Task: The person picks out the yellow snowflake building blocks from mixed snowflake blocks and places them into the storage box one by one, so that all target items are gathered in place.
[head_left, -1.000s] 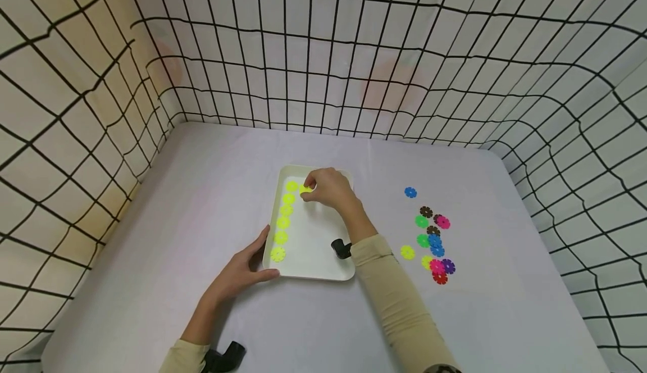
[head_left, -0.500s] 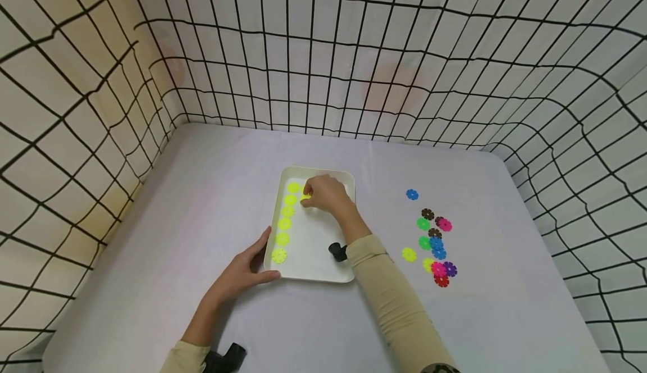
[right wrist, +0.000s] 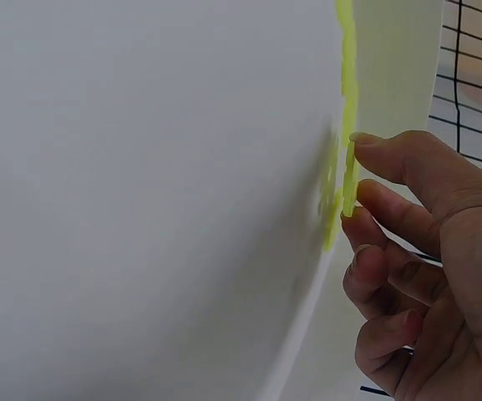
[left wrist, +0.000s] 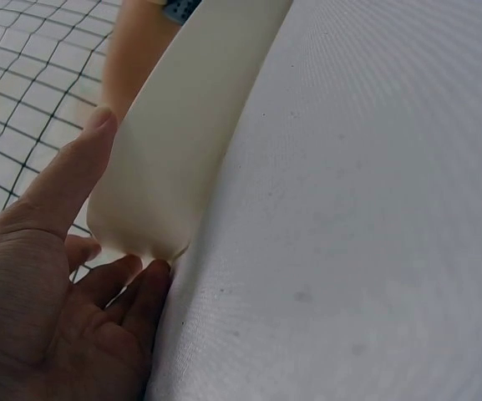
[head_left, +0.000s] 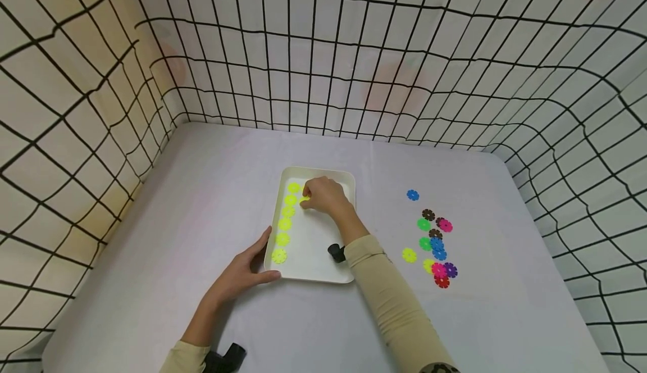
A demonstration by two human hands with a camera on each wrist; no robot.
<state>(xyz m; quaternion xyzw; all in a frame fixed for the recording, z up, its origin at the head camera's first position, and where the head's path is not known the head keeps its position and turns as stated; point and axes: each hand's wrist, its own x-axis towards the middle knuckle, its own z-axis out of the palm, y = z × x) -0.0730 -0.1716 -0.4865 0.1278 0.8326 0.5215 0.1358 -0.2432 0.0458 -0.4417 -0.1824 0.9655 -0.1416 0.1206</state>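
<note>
A white tray (head_left: pixel 318 255) lies on the table with a column of several yellow flower-shaped discs (head_left: pixel 285 224) along its left side. My right hand (head_left: pixel 327 196) is over the tray's far half, pinching one yellow flower-shaped disc (right wrist: pixel 351 180) on edge between thumb and fingertips. Close beside that piece in the right wrist view is another yellow disc (right wrist: pixel 330 225), on the tray surface. My left hand (head_left: pixel 240 272) holds the tray's near left corner, thumb along the front edge and fingers at the left side. The left wrist view shows the tray wall (left wrist: pixel 161 159) between thumb and fingers.
Right of the tray, loose flower discs are scattered, some overlapping: a blue disc (head_left: pixel 413 195), a lone yellow disc (head_left: pixel 409 255), a red disc (head_left: pixel 442 282) and several others. Black wire mesh (head_left: pixel 313 53) surrounds the table's back and sides.
My right hand has moved slightly nearer along the tray with the pinched yellow disc, then almost stopped. The left hand stays at the tray corner. The head view has shifted slightly.
</note>
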